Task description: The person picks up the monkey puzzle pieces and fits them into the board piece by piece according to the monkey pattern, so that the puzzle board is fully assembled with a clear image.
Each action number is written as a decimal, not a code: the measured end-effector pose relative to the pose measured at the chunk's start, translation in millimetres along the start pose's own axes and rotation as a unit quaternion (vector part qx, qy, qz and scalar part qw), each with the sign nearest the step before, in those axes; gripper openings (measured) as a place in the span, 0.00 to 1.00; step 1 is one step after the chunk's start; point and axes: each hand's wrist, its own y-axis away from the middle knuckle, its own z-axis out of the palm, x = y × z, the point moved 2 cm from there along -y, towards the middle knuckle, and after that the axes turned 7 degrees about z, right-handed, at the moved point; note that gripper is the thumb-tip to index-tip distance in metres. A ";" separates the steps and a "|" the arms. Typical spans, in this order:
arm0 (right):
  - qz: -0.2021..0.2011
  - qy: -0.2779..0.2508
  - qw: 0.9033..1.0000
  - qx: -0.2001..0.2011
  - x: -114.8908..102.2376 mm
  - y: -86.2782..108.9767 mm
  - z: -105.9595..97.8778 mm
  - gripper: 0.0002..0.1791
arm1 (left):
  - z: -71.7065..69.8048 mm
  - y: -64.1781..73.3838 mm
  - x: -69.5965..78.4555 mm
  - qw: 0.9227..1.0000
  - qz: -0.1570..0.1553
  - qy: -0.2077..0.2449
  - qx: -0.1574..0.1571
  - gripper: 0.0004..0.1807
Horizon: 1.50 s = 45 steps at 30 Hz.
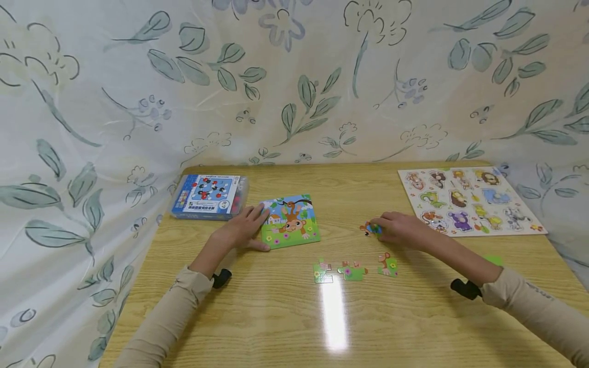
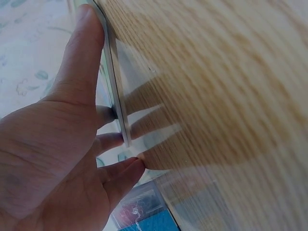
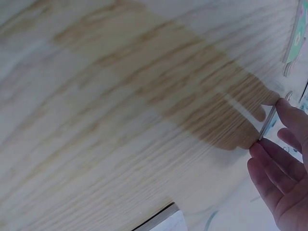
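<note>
A square picture board (image 1: pixel 291 222) with a hanging cartoon monkey lies left of the table's middle. My left hand (image 1: pixel 241 228) rests at its left side, fingers near the upper corner and thumb at the lower one. In the left wrist view the thumb (image 2: pixel 79 57) lies along the board's edge, fingers spread. My right hand (image 1: pixel 400 230) pinches a small jigsaw piece (image 1: pixel 369 228), brown, blue and green, between thumb and fingertips, low over the table. Nearer me lie three more jigsaw pieces: a left one (image 1: pixel 322 272), a middle one (image 1: pixel 353 272) and a right one (image 1: pixel 388 265).
A blue-lidded plastic box (image 1: pixel 209 197) stands at the back left, beside my left hand. An animal picture board (image 1: pixel 471 202) lies at the back right. Something green (image 1: pixel 493 259) shows partly behind my right forearm. A floral curtain (image 1: pixel 294 102) hangs behind the wooden table (image 1: pixel 257 317).
</note>
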 end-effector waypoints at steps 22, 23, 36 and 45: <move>0.021 0.006 1.000 -0.009 -5.5 -12.8 1.4 0.22 | -2.0 3.2 2.0 1.000 0.000 0.006 0.006 0.57; 0.022 0.009 1.000 -0.009 -7.7 -16.2 0.5 0.22 | -1.9 3.2 2.0 1.000 -0.001 0.008 0.006 0.57; -0.068 -0.010 0.998 0.005 -62.3 -77.2 -8.3 0.22 | -2.8 3.7 2.8 1.000 -0.004 0.019 0.002 0.57; -0.135 0.016 0.991 0.016 -90.4 -119.3 2.1 0.17 | -2.4 2.2 3.4 1.000 0.000 0.014 0.003 0.57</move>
